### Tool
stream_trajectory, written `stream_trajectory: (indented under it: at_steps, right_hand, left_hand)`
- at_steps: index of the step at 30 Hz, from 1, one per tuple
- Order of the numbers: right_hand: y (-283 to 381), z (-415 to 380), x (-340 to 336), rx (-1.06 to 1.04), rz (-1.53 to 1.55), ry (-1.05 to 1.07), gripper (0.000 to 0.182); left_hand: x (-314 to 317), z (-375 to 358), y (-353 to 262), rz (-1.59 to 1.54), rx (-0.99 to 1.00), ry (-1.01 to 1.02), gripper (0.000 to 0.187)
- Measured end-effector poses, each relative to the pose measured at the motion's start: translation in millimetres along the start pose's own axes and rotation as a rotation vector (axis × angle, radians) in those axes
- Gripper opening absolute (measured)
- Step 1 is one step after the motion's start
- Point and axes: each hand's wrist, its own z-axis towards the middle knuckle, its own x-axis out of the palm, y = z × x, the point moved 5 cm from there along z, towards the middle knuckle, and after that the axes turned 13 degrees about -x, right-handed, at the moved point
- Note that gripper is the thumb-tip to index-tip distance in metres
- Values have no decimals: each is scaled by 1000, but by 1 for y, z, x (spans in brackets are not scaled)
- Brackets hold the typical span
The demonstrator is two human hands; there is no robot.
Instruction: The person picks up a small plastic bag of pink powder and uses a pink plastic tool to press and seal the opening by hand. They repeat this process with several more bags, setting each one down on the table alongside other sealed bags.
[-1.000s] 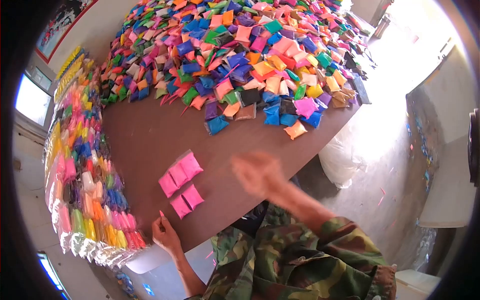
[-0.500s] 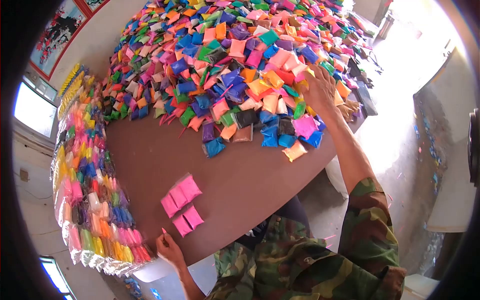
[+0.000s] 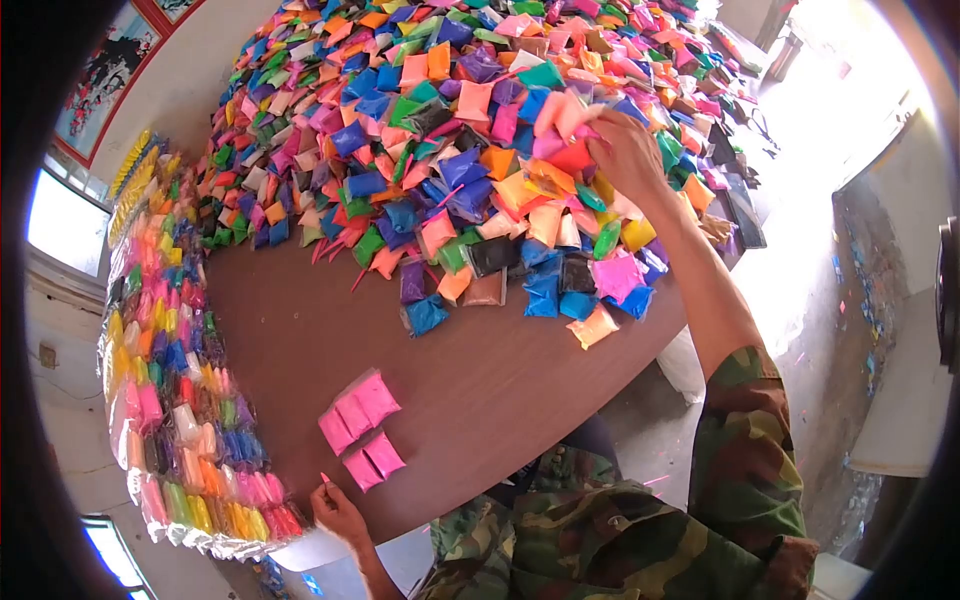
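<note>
My left hand rests at the table's near-left edge, its fingers pinched on a small pink stick. Just right of it lie several bright pink packets in clear film, set in two short rows. Over at the right side of a large heap of coloured packets, my right hand has its fingers closed at the edge of a light pink packet. A red packet sits under those fingers, and a yellow packet lies below the wrist.
Bundles of coloured packets in clear bags line the table's left edge. The brown table top shows between them and the heap. A white sack stands beneath the right edge. Scraps lie on the floor at right.
My right hand has shifted up and left across the heap, onto the light pink packet. A yellow packet now shows lower down. My left hand keeps its hold, and the view has tilted slightly.
</note>
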Motion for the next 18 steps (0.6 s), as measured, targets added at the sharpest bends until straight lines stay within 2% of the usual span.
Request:
stream_trajectory:
  at_steps: [3, 6, 9, 12, 15, 18]
  right_hand:
    - [-12, 22, 5, 193, 158, -77, 30]
    - [-19, 40, -11, 402, 310, 23, 34]
    - [-38, 28, -20, 385, 380, -172, 38]
    - [6, 6, -61, 761, 849, -441, 35]
    - [9, -47, -77, 706, 946, -267, 34]
    - [61, -97, -79, 855, 1054, -400, 37]
  left_hand:
    - [-1, 1, 1, 3, -20, 3, 19]
    - [-1, -1, -3, -3, -3, -2, 20]
    - [-2, -1, -9, -8, -22, 10, 21]
    - [-3, -1, -7, 0, -36, 32, 22]
    - [-1, 0, -1, -16, -24, 27, 23]
    - [-2, 0, -5, -30, -7, 15, 23]
